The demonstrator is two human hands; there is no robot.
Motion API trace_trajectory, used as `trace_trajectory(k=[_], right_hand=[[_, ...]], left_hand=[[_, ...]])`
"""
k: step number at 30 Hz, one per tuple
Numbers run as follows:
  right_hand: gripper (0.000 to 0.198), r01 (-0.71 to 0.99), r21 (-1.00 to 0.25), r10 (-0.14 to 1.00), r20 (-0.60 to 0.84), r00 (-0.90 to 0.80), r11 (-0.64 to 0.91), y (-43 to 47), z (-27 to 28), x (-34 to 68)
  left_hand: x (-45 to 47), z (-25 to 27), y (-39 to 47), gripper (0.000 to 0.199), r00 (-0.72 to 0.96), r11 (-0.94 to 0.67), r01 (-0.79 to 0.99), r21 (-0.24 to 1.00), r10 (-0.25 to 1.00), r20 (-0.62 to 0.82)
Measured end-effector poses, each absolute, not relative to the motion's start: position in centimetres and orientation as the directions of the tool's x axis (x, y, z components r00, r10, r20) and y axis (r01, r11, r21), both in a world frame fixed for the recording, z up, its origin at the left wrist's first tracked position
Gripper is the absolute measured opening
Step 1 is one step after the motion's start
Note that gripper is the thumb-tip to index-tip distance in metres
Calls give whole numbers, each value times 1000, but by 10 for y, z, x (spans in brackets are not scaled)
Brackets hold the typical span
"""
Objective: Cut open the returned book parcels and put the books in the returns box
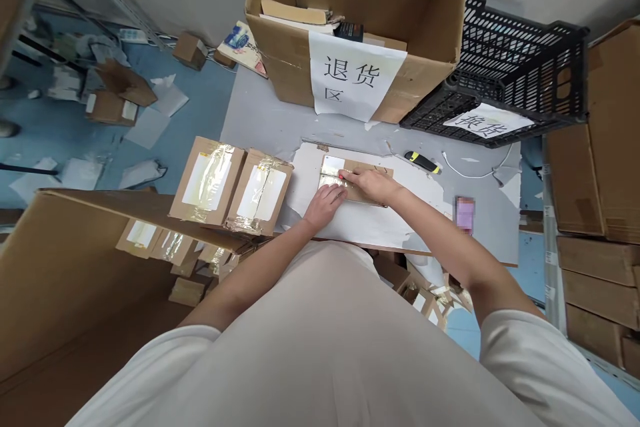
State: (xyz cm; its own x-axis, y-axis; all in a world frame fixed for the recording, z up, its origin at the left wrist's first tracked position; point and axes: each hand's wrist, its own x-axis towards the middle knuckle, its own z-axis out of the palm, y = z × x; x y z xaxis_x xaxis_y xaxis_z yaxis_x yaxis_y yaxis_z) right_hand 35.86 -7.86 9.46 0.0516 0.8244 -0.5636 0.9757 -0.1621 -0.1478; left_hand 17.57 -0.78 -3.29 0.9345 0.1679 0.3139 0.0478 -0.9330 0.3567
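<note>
A small brown cardboard box (363,192) with a white label and shiny clear tape lies flat on the table under both my hands. My left hand (326,205) rests with its fingers laid on the box's near left edge. Across the box's top reaches my right hand (373,185), fingers closed near the taped label. A small red spot (342,175) shows at its fingertips; what it belongs to is mostly hidden. Beyond my right hand, a black and yellow utility knife (423,162) lies on the table, touched by neither hand.
Two taped parcels (260,192) stand at the table's left. Behind are a large open carton (290,73) with a paper sign and a black plastic crate (530,80). A blurred purple item (465,215) lies at right. Another open carton (80,267) and stacked boxes (597,280) flank me.
</note>
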Motion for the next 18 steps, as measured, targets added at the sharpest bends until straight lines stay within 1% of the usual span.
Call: trace_trajectory(k=[4, 7, 12, 16, 18], right_hand=[[60, 984, -99, 816, -573, 68, -151, -81, 94, 363], [62, 987, -50, 804, -586, 97, -156, -88, 95, 362], [62, 986, -10, 807, -576, 130, -167, -92, 98, 357], [56, 972, 13, 765, -614, 193, -235, -107, 104, 366], [58, 964, 33, 736, -639, 223, -263, -126, 107, 376]], left_hand=[[178, -35, -7, 37, 942, -925, 66, 374, 181, 282], [179, -34, -7, 37, 949, -922, 74, 379, 181, 256], [179, -29, -6, 36, 964, -916, 77, 394, 169, 206], [180, -27, -5, 37, 962, -904, 89, 419, 186, 198], [180, -28, -6, 37, 962, -899, 82, 431, 184, 201]])
